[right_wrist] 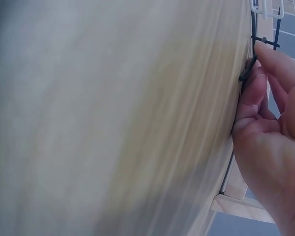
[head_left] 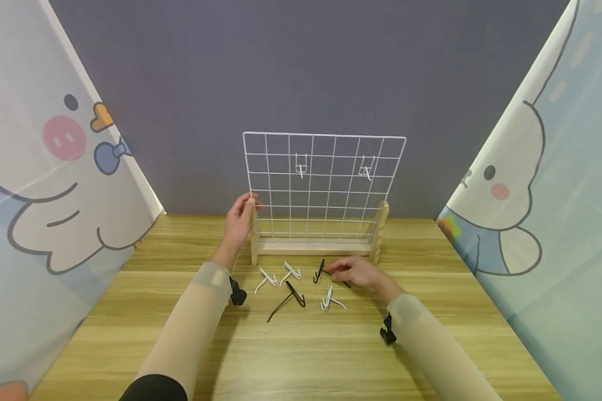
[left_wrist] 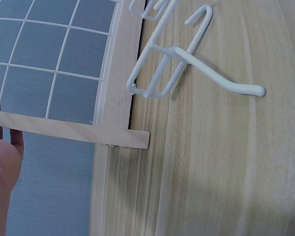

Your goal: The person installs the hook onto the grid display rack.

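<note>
A white wire grid (head_left: 289, 191) stands upright in a wooden stand (head_left: 313, 248). My left hand (head_left: 238, 221) holds the stand's left post (left_wrist: 64, 130), its fingertips partly hidden behind the wood in the left wrist view. On the table before the stand, my right hand (head_left: 358, 272) pinches the arm of a black hook (right_wrist: 265, 42) between thumb and fingers. Part of that arm is covered by the hand in the head view. Two white hooks, one left (head_left: 301, 165) and one right (head_left: 366, 168), hang on the upper grid.
Left of the right hand lie two white hooks (head_left: 266, 280) and a second black hook (head_left: 292, 294). Another white hook (head_left: 329, 299) lies just in front of that hand. A grey panel (head_left: 301, 67) rises behind the wooden table (head_left: 291, 356), with printed cloths at both sides.
</note>
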Demonstrator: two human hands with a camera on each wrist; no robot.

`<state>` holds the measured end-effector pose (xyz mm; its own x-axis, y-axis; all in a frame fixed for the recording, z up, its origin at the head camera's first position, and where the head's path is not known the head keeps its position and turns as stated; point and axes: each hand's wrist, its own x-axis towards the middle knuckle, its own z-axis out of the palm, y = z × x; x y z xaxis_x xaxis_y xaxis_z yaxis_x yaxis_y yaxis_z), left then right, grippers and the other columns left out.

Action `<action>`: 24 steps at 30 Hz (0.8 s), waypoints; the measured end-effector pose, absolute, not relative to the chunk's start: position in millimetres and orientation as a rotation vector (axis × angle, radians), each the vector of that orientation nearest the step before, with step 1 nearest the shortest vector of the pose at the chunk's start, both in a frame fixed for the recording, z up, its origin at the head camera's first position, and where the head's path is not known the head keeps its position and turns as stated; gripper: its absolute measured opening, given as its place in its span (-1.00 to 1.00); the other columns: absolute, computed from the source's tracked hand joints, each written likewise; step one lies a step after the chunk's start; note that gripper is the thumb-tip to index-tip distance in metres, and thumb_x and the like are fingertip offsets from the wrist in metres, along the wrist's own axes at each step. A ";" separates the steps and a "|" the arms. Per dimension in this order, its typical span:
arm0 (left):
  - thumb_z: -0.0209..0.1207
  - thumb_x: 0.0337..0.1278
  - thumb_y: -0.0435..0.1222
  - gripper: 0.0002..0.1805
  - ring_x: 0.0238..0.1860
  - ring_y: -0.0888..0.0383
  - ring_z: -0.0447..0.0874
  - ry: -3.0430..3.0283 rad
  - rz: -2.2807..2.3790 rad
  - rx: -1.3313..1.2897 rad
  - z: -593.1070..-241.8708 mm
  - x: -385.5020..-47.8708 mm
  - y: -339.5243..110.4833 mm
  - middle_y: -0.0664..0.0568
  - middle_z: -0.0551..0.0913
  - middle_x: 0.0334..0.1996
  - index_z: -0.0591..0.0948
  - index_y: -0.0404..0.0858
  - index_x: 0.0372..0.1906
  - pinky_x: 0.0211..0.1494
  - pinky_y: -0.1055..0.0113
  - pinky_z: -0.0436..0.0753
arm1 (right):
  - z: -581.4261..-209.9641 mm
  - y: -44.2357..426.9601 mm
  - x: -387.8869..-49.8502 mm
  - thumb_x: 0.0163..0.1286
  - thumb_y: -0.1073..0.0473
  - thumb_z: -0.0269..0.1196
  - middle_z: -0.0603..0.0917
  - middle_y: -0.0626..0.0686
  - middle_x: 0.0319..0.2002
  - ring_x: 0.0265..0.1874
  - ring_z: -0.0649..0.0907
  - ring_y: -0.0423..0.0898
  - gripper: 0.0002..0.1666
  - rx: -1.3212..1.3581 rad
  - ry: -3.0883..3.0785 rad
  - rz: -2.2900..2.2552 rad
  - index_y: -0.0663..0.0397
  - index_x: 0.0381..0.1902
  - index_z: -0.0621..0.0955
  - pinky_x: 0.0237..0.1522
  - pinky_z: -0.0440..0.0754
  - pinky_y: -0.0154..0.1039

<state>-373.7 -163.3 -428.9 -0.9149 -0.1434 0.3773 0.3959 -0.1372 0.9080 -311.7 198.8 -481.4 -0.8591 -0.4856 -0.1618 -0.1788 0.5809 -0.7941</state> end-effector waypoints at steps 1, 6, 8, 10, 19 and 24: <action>0.09 0.75 -0.23 -0.73 0.01 0.17 0.79 -1.783 -2.110 -0.287 -429.4 -373.7 -163.5 -0.02 0.83 -0.08 0.64 -0.28 0.23 0.21 0.31 0.58 | -481.4 198.8 -311.6 0.53 0.13 0.42 0.85 0.04 0.14 0.11 0.73 -0.09 -0.63 -0.541 2.453 -1.172 -0.01 0.24 0.79 0.22 0.66 -0.12; 0.09 0.74 -0.24 -0.73 -0.01 0.19 0.79 -1.781 -2.105 -0.293 -428.9 -374.7 -163.0 -0.05 0.83 -0.06 0.64 -0.29 0.22 0.20 0.30 0.57 | -480.1 199.1 -310.9 0.53 0.13 0.41 0.83 0.06 0.20 0.14 0.74 -0.05 -0.63 -0.554 2.469 -1.164 -0.01 0.24 0.79 0.24 0.67 -0.09; 0.10 0.74 -0.24 -0.81 -0.02 0.21 0.79 -1.778 -2.108 -0.290 -429.2 -375.4 -162.7 0.01 0.84 -0.09 0.68 -0.14 0.15 0.19 0.32 0.57 | -480.1 198.9 -311.0 0.53 0.14 0.41 0.82 0.08 0.22 0.16 0.74 -0.03 -0.63 -0.564 2.476 -1.154 0.00 0.24 0.79 0.26 0.68 -0.07; 0.10 0.74 -0.25 -0.82 -0.01 0.20 0.79 -1.770 -2.110 -0.293 -429.6 -376.0 -162.6 0.04 0.83 -0.10 0.70 -0.03 0.10 0.24 0.32 0.57 | -480.1 198.6 -311.0 0.54 0.14 0.40 0.82 0.09 0.23 0.18 0.74 -0.02 -0.63 -0.570 2.479 -1.147 0.01 0.25 0.79 0.29 0.68 -0.03; 0.09 0.74 -0.24 -0.81 0.00 0.13 0.80 -1.772 -2.105 -0.291 -431.2 -377.5 -163.3 -0.04 0.83 -0.09 0.69 -0.11 0.14 0.32 0.18 0.62 | -480.8 198.7 -311.0 0.55 0.13 0.39 0.81 0.05 0.27 0.21 0.72 -0.04 -0.64 -0.541 2.490 -1.139 -0.06 0.24 0.80 0.36 0.63 0.02; 0.07 0.75 -0.26 -0.65 -0.01 0.16 0.80 -1.771 -2.100 -0.298 -431.0 -377.4 -163.2 -0.06 0.83 -0.08 0.58 -0.45 0.30 0.38 0.09 0.56 | -481.2 198.8 -311.4 0.54 0.12 0.40 0.80 0.05 0.28 0.21 0.72 -0.02 -0.65 -0.548 2.500 -1.130 -0.06 0.23 0.81 0.35 0.63 0.03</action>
<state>-377.4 -163.2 -431.0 -0.9067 -0.1474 0.3952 0.4144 -0.1367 0.8998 -311.4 198.8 -481.2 -0.8671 -0.4758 -0.1476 -0.2034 0.6086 -0.7669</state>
